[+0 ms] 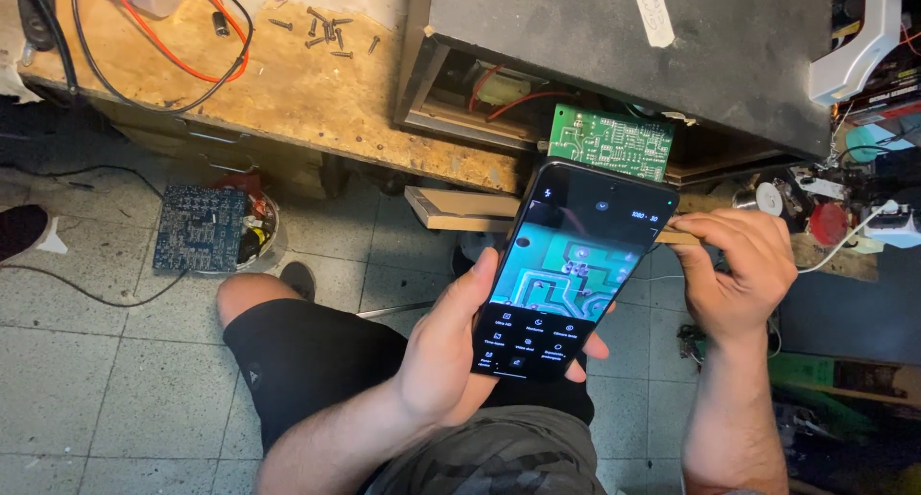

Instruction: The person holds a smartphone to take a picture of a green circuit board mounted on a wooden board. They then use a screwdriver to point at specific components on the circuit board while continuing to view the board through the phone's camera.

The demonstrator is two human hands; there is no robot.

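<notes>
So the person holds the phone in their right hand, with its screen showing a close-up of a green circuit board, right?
Not quite: the head view shows the phone in the left hand. The right hand is beside its top corner. The screen does show a green board close-up.

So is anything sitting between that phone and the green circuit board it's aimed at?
Nothing visible does. The phone, held in the left hand, sits just below the green circuit board, and its top edge overlaps the board's lower edge in this view. The right hand is off to the side.
</notes>
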